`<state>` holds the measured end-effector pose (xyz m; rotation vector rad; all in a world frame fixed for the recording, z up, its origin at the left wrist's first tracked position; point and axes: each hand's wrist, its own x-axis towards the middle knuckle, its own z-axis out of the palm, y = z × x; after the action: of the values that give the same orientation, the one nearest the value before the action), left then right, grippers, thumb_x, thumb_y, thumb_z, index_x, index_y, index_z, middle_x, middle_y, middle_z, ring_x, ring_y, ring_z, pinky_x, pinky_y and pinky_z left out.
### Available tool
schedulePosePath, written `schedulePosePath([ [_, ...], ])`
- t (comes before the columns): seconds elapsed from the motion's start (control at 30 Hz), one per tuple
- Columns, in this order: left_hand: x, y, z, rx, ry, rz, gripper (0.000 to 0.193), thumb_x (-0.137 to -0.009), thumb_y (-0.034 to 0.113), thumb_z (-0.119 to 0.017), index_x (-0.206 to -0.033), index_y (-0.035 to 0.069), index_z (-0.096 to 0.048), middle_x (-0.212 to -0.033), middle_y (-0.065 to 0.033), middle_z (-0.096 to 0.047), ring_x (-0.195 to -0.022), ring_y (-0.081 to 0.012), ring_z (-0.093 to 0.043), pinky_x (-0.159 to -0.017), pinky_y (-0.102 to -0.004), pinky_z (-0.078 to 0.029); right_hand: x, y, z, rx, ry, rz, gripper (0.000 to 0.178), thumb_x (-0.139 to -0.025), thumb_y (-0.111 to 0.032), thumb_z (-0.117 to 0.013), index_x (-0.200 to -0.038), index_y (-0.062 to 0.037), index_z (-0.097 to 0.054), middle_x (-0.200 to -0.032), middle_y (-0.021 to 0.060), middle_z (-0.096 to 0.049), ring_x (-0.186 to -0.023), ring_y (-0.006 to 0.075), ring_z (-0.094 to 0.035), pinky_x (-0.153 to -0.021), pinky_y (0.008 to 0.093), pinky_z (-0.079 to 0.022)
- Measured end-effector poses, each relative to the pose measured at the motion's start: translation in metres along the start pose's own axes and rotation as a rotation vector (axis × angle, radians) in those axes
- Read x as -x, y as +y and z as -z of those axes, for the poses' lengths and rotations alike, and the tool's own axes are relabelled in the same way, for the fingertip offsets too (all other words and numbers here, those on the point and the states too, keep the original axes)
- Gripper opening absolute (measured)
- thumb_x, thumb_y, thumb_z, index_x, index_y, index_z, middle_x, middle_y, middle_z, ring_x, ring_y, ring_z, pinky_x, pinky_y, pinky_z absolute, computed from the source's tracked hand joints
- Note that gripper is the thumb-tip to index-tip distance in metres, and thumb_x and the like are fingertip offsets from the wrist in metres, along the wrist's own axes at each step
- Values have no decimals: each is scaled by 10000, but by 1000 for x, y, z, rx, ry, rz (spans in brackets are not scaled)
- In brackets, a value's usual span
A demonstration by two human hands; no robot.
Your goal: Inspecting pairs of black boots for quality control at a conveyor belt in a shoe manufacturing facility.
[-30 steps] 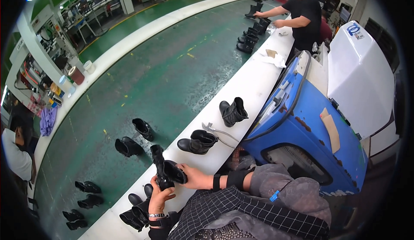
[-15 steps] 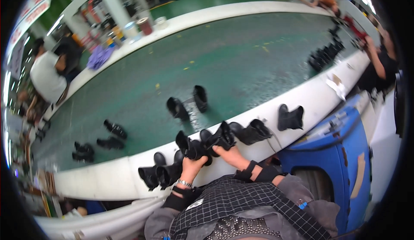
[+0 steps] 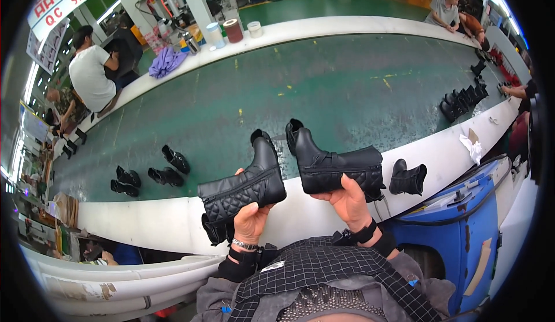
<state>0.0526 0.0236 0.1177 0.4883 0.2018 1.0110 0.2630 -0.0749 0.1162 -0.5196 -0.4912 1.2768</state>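
Both hands are raised, each closed around one black ankle-high or taller boot held on its side. My left hand (image 3: pixel 251 222) grips a black boot (image 3: pixel 245 190) with a quilted shaft and a zip along it; its toe points up and away. My right hand (image 3: pixel 346 199) holds another black boot (image 3: pixel 341 168) with a buckled strap, its shaft toward the right. The two soles face each other with a gap between. Below the left one, a further black boot (image 3: pixel 215 230) is partly hidden on the white ledge (image 3: pixel 150 223). Another boot (image 3: pixel 407 177) lies on that ledge at right.
Beyond the ledge runs a wide green belt (image 3: pixel 219 102) with several black boots (image 3: pixel 165 176) at left and a row (image 3: pixel 462 101) far right. Two blue machine parts (image 3: pixel 445 206) stand at right. Co-workers sit along the far side; a purple cloth (image 3: pixel 167 63) lies there.
Both hands have risen from the boots standing on the ledge, each now lifting one boot and turning it sideways. The view has shifted slightly.
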Motion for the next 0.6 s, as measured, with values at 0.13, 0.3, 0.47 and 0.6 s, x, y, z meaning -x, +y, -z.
schedulePosePath([
  [0.13,0,-4,-10,-2,-23,5,893,-639,-35,-622,-1423,188,-257,-1364,-148,-428,-1247,-350,-479,-1012,-515,-457,3,2,-13,-67,-48,-13,470,-978,-285,-417,-1282,70,-466,-1238,207,-572,-1147,341,-570,-969,499,-483],
  [0.3,-2,-3,-16,-53,9,6,931,-599,-17,-644,-1421,184,-257,-1307,-94,-475,-1215,-301,-513,-1028,-464,-444,1,4,-18,-5,-48,-46,584,-934,-383,-483,-1304,68,-446,-1245,220,-566,-1139,341,-577,-944,480,-503],
  [0.47,-4,-3,-14,-56,9,-9,934,-585,-26,-636,-1416,179,-262,-1312,-108,-470,-1226,-321,-496,-1029,-504,-436,-1,8,-19,-34,-28,-43,590,-927,-383,-488,-1303,70,-447,-1235,222,-572,-1118,340,-591,-927,477,-515],
  [0.6,-4,-6,-10,-35,27,-21,931,-577,-34,-639,-1408,167,-271,-1298,-119,-477,-1224,-337,-493,-1022,-523,-442,-2,11,-18,-33,-8,-44,600,-923,-386,-493,-1310,69,-440,-1229,224,-575,-1114,337,-594,-917,481,-520],
])
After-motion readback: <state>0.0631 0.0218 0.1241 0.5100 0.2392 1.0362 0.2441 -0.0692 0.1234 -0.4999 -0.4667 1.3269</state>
